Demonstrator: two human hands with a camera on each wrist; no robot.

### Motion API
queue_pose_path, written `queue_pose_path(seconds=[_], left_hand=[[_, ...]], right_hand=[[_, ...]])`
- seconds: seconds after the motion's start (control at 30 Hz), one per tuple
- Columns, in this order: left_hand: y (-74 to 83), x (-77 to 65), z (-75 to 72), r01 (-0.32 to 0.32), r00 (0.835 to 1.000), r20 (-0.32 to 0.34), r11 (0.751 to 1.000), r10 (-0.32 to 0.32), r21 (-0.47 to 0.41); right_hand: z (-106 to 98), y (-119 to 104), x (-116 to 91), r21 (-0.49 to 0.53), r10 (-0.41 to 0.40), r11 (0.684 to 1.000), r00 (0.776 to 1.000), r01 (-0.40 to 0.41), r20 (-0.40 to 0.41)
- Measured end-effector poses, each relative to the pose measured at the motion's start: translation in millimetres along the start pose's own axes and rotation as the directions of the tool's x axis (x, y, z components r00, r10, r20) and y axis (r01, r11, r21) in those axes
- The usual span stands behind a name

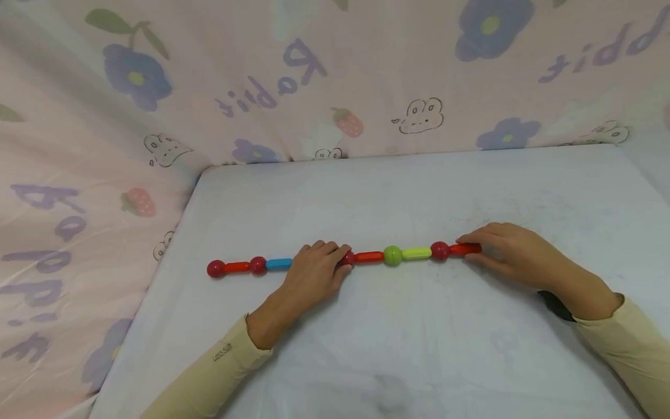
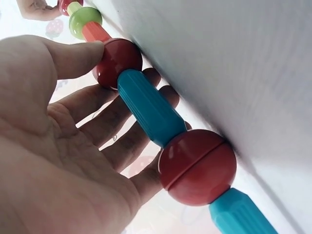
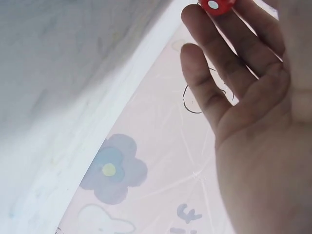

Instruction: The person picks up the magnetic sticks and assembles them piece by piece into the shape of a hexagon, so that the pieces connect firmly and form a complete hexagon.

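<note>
A chain of toy rods and balls lies in a nearly straight line across the table. My left hand [image 1: 314,270] reaches over its middle, thumb against a red ball [image 2: 118,62] and fingers curled behind the blue rod [image 2: 151,107] joined to it. Another red ball [image 2: 197,167] and a second blue rod [image 2: 242,214] continue below that. At the chain's right end, the thumb and fingers of my right hand [image 1: 518,256] pinch a red rod [image 1: 464,249], attached to a red ball [image 1: 440,251]. In the right wrist view only that rod's tip [image 3: 217,5] shows, with a pale round end.
Between the hands run a red rod [image 1: 369,257], a green ball [image 1: 393,255] and a yellow-green rod [image 1: 416,254]. A red ball [image 1: 216,269] ends the chain at left. The white-covered table [image 1: 387,331] borders a patterned curtain [image 1: 366,75] at the back and left.
</note>
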State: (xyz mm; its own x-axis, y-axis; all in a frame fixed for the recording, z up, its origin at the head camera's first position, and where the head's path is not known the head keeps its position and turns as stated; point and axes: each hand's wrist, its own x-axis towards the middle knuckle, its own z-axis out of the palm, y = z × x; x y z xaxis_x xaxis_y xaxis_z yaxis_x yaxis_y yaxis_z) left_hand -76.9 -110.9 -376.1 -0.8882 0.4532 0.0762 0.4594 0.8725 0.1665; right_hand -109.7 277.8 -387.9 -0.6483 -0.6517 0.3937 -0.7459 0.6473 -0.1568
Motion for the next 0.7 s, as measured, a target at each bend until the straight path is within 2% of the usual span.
queue_pose_path(seconds=[0.37,0.5,0.7], left_hand=[[-3.1,3.7,-1.7,-0.005,1.000,0.021,1.000,0.004,0.006],[-4.2,7.6,-1.5,0.004,1.000,0.025,1.000,-0.004,0.015],[-2.6,18.6,-0.8,0.007,0.999,0.040,0.999,-0.009,0.039]], right_hand=[[5,-8,25,0.056,0.039,0.997,0.991,-0.047,0.126],[7,-12,31,0.070,0.031,0.997,0.990,-0.041,0.136],[7,-15,32,0.042,0.074,0.996,0.988,-0.080,0.132]])
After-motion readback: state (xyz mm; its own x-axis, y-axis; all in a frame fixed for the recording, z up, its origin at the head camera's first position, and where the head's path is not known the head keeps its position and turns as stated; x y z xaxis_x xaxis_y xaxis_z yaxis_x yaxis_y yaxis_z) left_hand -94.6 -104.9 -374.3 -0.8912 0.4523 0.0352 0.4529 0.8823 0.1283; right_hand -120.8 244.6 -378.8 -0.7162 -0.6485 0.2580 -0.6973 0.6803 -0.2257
